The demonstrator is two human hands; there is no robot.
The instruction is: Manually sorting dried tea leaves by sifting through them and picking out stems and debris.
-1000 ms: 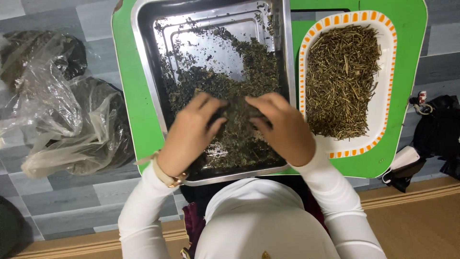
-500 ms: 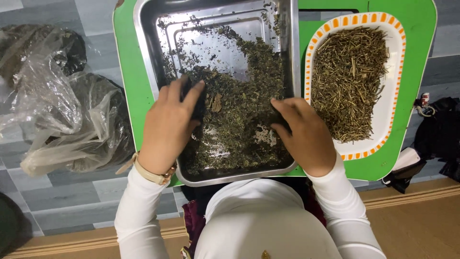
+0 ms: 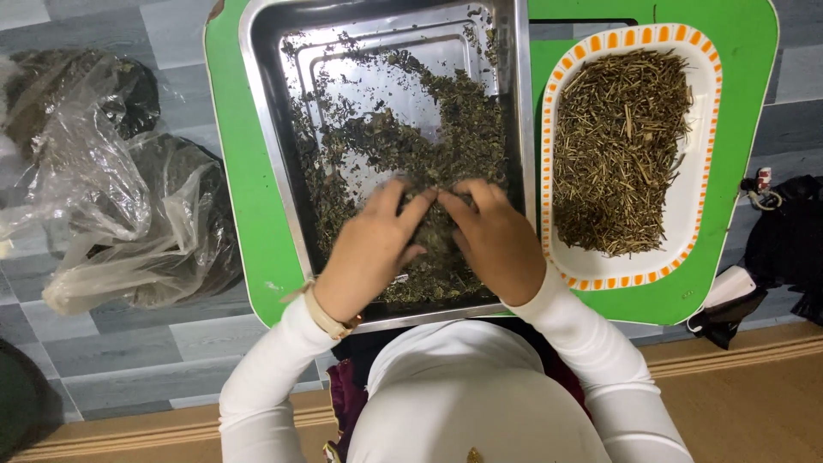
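Observation:
A square steel tray (image 3: 270,129) sits on a green table (image 3: 236,223) and holds a loose heap of dried dark-green leaves (image 3: 429,137). My left hand (image 3: 369,253) and my right hand (image 3: 493,236) rest palm-down on the near part of the heap, fingertips meeting in the middle and pressed into the leaves. Whether either hand grips any leaves is hidden under the fingers. A pale band is on my left wrist. To the right lies an oval white dish (image 3: 699,129) with an orange-checked rim, filled with dry straw-coloured stems (image 3: 621,146).
Crumpled clear plastic bags (image 3: 111,214) with dark contents lie on the grey tiled floor left of the table. A dark bag (image 3: 784,240) and a small white item lie to the right. My white-sleeved torso fills the bottom of the view.
My hands, spread apart at the sides of the heap half a second ago, have swept inward and now meet at the middle of the leaves.

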